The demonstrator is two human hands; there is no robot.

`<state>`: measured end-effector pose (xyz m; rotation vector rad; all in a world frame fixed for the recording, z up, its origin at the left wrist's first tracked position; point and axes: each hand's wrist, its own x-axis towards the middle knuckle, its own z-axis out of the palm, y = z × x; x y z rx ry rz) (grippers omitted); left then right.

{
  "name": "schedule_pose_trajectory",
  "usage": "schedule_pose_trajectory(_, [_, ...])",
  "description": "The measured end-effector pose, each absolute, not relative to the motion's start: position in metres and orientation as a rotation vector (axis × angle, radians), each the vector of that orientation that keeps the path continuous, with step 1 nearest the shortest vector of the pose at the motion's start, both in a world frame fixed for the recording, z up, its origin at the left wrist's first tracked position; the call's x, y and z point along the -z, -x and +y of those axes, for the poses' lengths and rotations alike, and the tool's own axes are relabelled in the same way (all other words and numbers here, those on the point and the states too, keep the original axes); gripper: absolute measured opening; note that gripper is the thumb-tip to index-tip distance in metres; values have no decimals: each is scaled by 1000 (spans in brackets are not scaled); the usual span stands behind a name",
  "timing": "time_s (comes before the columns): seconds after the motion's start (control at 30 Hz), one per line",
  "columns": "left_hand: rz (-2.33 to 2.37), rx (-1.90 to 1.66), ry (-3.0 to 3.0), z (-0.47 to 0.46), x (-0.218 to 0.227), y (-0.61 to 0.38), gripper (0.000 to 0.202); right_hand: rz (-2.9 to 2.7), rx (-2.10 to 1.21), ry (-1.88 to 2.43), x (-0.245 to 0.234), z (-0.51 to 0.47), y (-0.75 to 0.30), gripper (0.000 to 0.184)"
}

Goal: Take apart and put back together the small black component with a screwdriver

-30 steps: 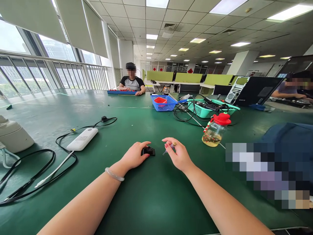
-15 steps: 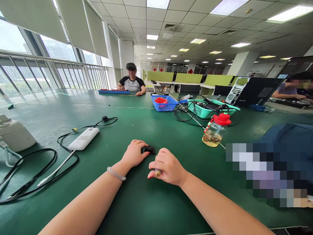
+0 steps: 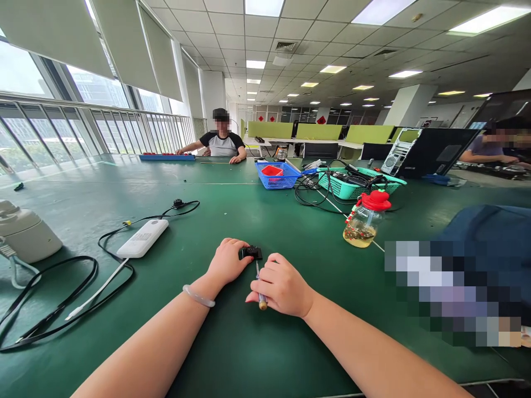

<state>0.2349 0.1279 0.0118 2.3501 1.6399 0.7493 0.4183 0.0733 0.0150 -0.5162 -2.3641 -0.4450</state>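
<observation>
My left hand (image 3: 229, 260) is closed around one side of a small black device (image 3: 254, 252) on the green table, its thumb along the near edge. The exact kind of the device is too small to make out. In my right hand (image 3: 282, 286), the fingers wrap a slim screwdriver (image 3: 261, 297) with a clear handle and a brass-coloured end. Its thin shaft points away from me, with the tip just short of the device's near side; whether they touch, I cannot tell.
White power adapter (image 3: 143, 239) and black cable lie left, beside a beige appliance (image 3: 29, 232). A red-lidded jar (image 3: 365, 221) stands right. Farther back are a blue basket (image 3: 277, 179), a green basket (image 3: 352, 190) with cables, and a seated person (image 3: 223, 141). Dark blue cloth (image 3: 489, 232) lies right.
My right hand has tilted the screwdriver, so its shaft now shows pointing at the black device. Across the table, the person's arm and a blue strip have shifted left.
</observation>
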Motion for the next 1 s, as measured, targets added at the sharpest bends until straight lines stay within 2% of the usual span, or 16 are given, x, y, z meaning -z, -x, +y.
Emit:
schedule_pose_trajectory(0.4, [1639,-709,-2321,127,-14,-235,23,-2344,352,642,-17,76,-424,22])
schedule_pose_trajectory(0.67, [1651,-713,-2328,128,-13,-235,27,-2317,346,685,-16,77,-423,30])
schedule_pose_trajectory(1.0, [1637,-697,-2322,125,-16,-236,26,-2318,347,741,-16,76,-423,29])
